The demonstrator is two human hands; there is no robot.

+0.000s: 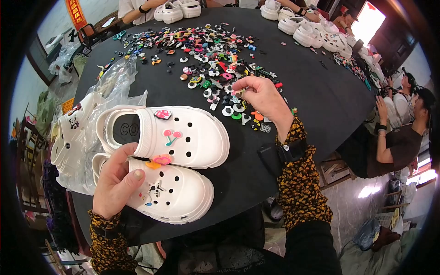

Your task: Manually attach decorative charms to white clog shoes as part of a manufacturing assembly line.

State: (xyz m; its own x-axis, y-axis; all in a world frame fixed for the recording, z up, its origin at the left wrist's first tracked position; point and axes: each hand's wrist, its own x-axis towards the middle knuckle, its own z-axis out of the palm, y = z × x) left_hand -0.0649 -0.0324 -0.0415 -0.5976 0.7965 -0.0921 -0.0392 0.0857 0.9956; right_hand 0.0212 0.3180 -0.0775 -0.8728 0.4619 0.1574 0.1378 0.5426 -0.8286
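Two white clogs lie side by side on the black table (250, 183), toes to the right. The farther clog (208, 133) carries a pink charm by its strap and a cherry charm (172, 136) on top. My left hand (114, 188) is closed on the strap side of the nearer clog (195, 195), beside a pink and orange charm (159, 161); more small charms sit on its top. My right hand (268, 101) is over the near right end of a heap of shoe charms (201, 48), thumb and forefinger pinched on a small, pale charm (238, 93), partly hidden by the fingers.
Left of the pair, another white clog (68, 133) with charms lies partly under clear plastic bags (117, 78). More white clogs (316, 36) stand at the far right, and others (176, 11) at the far edge. Other people (403, 142) sit around the table.
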